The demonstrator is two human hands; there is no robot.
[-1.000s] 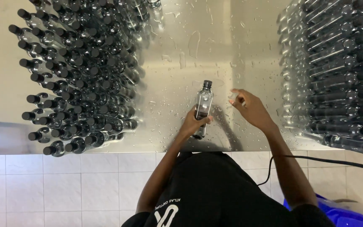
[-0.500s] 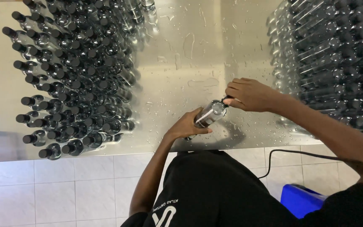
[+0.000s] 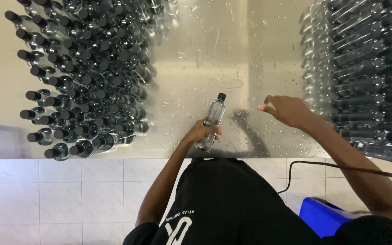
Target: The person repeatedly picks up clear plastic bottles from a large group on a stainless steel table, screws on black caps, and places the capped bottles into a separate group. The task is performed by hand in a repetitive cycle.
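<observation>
Standing at the wet steel table (image 3: 232, 54), the person grips one clear plastic bottle (image 3: 211, 121) with the left hand (image 3: 200, 132), fingers wrapped round its lower half. It already wears a black cap and looks filled, upright near the table's front edge. The right hand (image 3: 286, 111) hovers loosely open just beside it, holding nothing that I can see. Judging by the crowd of capped bottles (image 3: 82, 77) to the left, much is done; the uncapped stack (image 3: 364, 72) on the right suggests plenty remains
</observation>
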